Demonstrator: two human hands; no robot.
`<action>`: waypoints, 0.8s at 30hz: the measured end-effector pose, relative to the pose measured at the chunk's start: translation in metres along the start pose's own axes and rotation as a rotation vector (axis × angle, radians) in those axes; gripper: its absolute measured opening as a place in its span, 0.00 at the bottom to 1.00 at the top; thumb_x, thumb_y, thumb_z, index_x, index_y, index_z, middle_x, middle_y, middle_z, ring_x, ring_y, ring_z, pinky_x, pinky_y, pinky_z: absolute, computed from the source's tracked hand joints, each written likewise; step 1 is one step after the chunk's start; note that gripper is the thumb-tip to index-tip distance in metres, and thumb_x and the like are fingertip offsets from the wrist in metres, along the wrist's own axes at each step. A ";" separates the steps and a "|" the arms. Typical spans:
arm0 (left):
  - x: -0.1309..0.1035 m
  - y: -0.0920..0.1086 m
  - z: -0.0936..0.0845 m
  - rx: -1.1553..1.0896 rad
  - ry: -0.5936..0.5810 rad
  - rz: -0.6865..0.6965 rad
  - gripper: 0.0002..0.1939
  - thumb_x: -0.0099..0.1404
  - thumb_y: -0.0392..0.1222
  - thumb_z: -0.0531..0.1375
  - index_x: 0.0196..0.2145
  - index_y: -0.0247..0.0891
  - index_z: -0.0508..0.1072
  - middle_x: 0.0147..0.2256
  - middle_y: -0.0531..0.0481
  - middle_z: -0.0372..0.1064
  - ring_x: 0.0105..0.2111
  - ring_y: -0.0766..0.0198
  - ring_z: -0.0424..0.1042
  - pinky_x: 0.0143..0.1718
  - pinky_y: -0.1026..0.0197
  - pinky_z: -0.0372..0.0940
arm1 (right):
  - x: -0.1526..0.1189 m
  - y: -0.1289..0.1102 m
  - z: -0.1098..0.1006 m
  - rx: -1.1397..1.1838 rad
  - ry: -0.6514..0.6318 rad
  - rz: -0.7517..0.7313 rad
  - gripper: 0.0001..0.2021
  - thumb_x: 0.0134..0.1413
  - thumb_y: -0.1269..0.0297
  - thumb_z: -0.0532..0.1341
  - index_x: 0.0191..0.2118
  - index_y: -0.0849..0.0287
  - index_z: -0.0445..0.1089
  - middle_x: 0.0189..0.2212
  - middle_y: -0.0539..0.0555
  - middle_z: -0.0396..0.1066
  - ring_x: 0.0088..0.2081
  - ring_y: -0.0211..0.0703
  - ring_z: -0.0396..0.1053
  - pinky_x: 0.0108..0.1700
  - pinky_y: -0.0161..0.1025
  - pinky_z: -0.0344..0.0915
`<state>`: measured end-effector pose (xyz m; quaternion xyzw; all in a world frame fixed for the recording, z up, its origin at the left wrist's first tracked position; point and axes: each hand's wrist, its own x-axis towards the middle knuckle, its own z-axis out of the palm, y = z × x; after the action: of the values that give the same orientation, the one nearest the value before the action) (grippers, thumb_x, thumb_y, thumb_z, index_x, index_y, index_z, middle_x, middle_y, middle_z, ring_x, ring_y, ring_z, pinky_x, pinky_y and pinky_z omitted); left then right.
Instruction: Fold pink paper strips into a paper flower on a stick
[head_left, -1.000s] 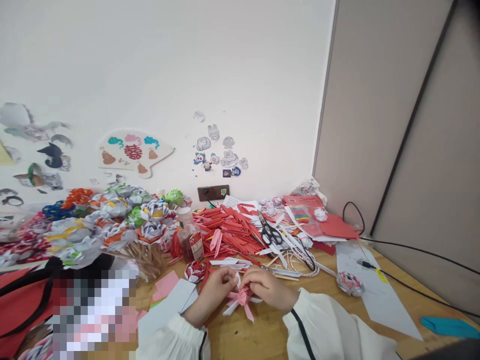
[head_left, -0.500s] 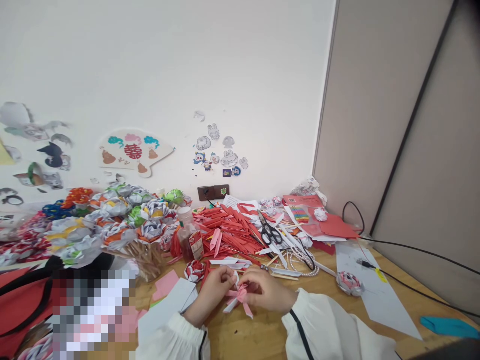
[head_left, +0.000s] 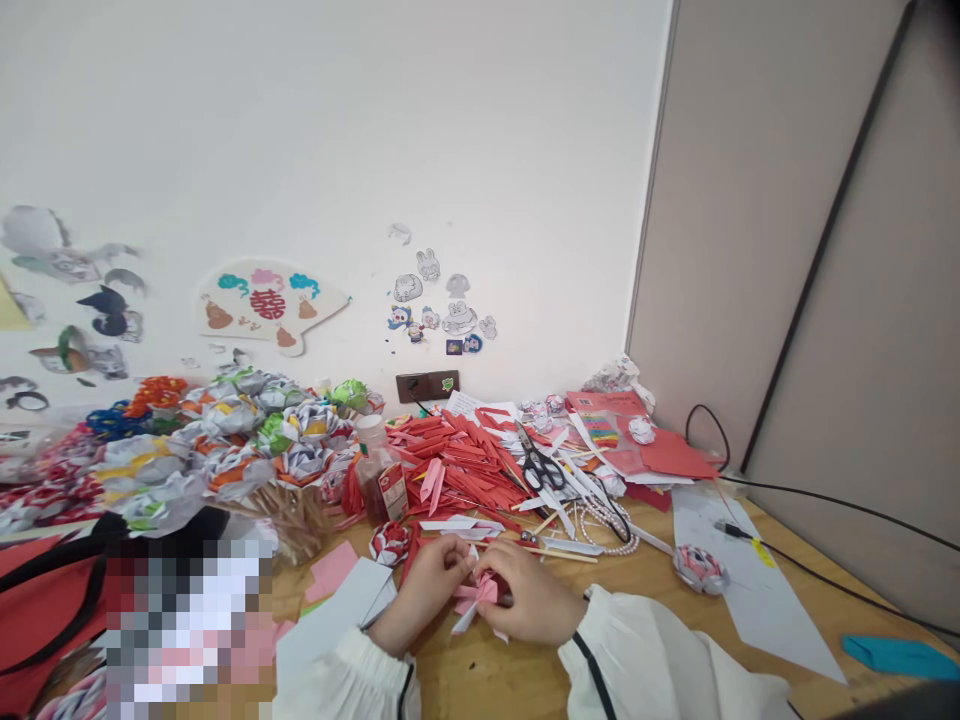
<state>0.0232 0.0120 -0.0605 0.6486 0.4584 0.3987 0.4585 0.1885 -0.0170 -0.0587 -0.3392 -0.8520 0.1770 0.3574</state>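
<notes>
Between my hands, low over the table, is a pink and white piece of folded paper strips [head_left: 486, 587] with several ends sticking out. My left hand [head_left: 435, 588] pinches a white end of it between thumb and fingertips. From the other side, my right hand [head_left: 534, 592] has its fingers closed on the pink part and hides some of it. Just beyond my left hand lies a red and white paper flower [head_left: 391, 543]. White folded strips [head_left: 463, 526] lie beyond both hands.
A heap of red folded strips [head_left: 457, 465] fills the table's back, with black scissors [head_left: 538, 465] beside it. Bottles [head_left: 373, 478] and bunched paper flowers [head_left: 247, 430] stand left. Bead strings [head_left: 619, 540], a pink-white flower [head_left: 699, 567] and a black cable [head_left: 817, 585] lie right.
My right hand has shifted slightly left and turned over the pink and white folded paper, covering more of its lower ends. My left hand keeps nearly the same place.
</notes>
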 end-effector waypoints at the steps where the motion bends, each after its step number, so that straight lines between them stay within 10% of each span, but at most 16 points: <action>1: 0.000 0.000 0.000 0.006 0.002 -0.001 0.13 0.46 0.46 0.63 0.20 0.36 0.64 0.17 0.57 0.61 0.19 0.68 0.62 0.21 0.66 0.55 | 0.000 0.000 0.001 -0.002 0.000 0.008 0.10 0.40 0.69 0.63 0.31 0.57 0.62 0.30 0.50 0.62 0.35 0.42 0.61 0.37 0.36 0.58; 8: -0.002 0.006 0.001 0.039 -0.001 0.020 0.12 0.51 0.47 0.59 0.24 0.36 0.66 0.21 0.54 0.65 0.23 0.64 0.65 0.24 0.64 0.58 | 0.001 0.003 0.003 0.027 0.015 0.035 0.09 0.39 0.74 0.61 0.30 0.58 0.63 0.31 0.50 0.63 0.36 0.42 0.61 0.38 0.36 0.58; 12: -0.014 0.020 -0.003 0.346 0.233 0.213 0.11 0.57 0.50 0.56 0.28 0.38 0.66 0.26 0.51 0.67 0.27 0.62 0.65 0.29 0.62 0.58 | 0.003 0.009 0.001 0.024 0.097 0.105 0.09 0.40 0.74 0.61 0.31 0.58 0.64 0.32 0.51 0.64 0.36 0.43 0.62 0.37 0.37 0.58; 24: -0.022 0.027 -0.003 1.084 -0.158 0.632 0.13 0.65 0.40 0.49 0.29 0.38 0.71 0.28 0.48 0.71 0.30 0.60 0.69 0.31 0.61 0.61 | 0.005 0.017 0.002 0.038 0.146 0.166 0.10 0.33 0.77 0.57 0.28 0.59 0.64 0.28 0.48 0.63 0.32 0.39 0.61 0.35 0.32 0.55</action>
<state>0.0207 -0.0123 -0.0359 0.9203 0.3464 0.1770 -0.0424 0.1921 -0.0013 -0.0667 -0.4138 -0.7892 0.1970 0.4089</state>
